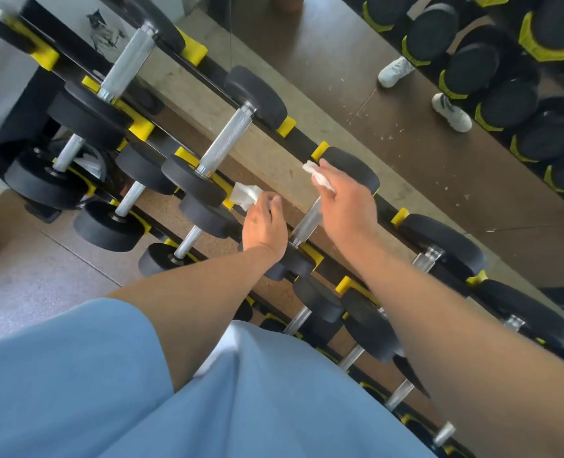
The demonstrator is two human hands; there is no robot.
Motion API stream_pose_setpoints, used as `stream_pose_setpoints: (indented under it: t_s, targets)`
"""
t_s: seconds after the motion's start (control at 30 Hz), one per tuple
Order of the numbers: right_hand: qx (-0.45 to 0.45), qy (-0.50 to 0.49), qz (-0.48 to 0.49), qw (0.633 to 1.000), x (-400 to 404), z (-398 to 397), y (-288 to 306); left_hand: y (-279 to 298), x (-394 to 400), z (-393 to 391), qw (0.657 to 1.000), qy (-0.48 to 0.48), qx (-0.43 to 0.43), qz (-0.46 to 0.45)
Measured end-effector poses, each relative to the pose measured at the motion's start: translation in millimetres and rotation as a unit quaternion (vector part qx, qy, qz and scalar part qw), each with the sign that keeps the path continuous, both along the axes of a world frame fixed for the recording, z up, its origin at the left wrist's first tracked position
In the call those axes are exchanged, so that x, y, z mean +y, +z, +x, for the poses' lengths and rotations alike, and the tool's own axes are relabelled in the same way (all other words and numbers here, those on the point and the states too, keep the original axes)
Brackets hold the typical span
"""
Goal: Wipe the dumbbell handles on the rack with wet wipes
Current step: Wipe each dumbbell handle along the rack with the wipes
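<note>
Dumbbells are lying side by side across the rack (302, 140), their handles bridging its two rails. The left hand (264, 226) and right hand (346, 200) are hovering either side of one handle (307, 221) (each holding a wipe), with a mirror (406, 94) standing behind the rack.

My view drops onto a black rack (302, 140) with yellow cradles (285, 126), running on a slant from upper left to lower right in tiers. Black dumbbells (226, 143) with knurled silver handles (127, 62) lie across its rails, each head seated in a cradle, the heavier ones on the top tier and smaller ones (127, 213) below. The rack stands on a speckled brown floor (85, 269), against a mirror (422, 133) that repeats more dumbbells.
</note>
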State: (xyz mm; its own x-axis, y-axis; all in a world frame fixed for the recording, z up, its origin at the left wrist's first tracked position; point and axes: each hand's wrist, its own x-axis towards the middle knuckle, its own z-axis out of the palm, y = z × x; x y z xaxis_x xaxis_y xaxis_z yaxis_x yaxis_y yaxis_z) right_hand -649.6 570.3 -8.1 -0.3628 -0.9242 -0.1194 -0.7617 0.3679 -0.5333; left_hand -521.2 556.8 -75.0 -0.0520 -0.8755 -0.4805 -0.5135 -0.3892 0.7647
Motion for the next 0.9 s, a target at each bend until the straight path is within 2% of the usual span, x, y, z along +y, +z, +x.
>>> stream_pose_setpoints:
  t_s: [0.07,0.1,0.17,0.23,0.27,0.33,0.4,0.47,0.53,0.6,0.67,0.73,0.8,0.83,0.9]
  targets:
    - [0.136,0.119,0.064,0.982,-4.7,-19.5,-4.5,1.3,0.8,0.0,1.0,-0.004,-0.004,-0.003]
    - [0.17,0.148,0.101,0.969,-1.2,-24.7,-5.9,1.3,0.7,0.3,1.0,-0.006,-0.005,-0.006]
    - [0.176,0.168,0.145,0.959,12.2,-22.1,-5.9,0.9,0.2,0.5,1.0,-0.009,-0.01,-0.008]
    - [0.123,0.208,0.184,0.953,33.4,-2.2,-4.8,0.1,0.6,-0.3,1.0,-0.011,-0.011,-0.008]
    - [0.06,0.214,0.207,0.953,43.2,9.1,-3.7,-1.3,0.3,-0.3,1.0,-0.01,-0.01,-0.009]
    - [-0.107,0.139,0.243,0.954,46.6,21.1,2.8,-2.9,-0.3,0.0,1.0,-0.005,-0.006,-0.008]
    - [-0.17,0.059,0.24,0.954,29.0,15.3,5.5,-2.1,1.0,0.4,1.0,-0.004,-0.004,-0.012]
    - [-0.087,0.037,0.127,0.987,5.4,3.6,4.6,-2.0,0.9,-0.3,1.0,-0.007,-0.007,-0.017]
    - [0.039,0.082,0.029,0.996,-11.4,-12.0,-2.0,-2.6,0.3,-0.3,1.0,-0.012,-0.017,-0.019]
    - [0.142,0.183,0.079,0.97,-12.5,-27.5,-9.2,-2.1,0.0,-1.0,0.999,-0.016,-0.022,-0.018]
    - [0.16,0.195,0.123,0.96,1.4,-36.4,-17.4,-4.2,-0.4,-1.2,0.999,-0.018,-0.022,-0.015]
    - [0.101,0.202,0.116,0.967,27.3,-28.8,-24.8,-6.2,-0.6,-0.3,1.0,-0.018,-0.018,-0.006]
    - [-0.047,0.212,0.15,0.965,56.2,-2.4,-29.0,-8.8,-2.2,0.9,1.0,-0.018,-0.016,-0.012]
    - [-0.129,0.188,0.153,0.961,66.1,8.0,-27.6,-9.6,-3.1,1.0,1.0,-0.018,-0.016,-0.015]
    - [-0.197,0.135,0.151,0.959,67.0,11.3,-23.0,-9.2,-2.8,0.7,1.0,-0.016,-0.017,-0.017]
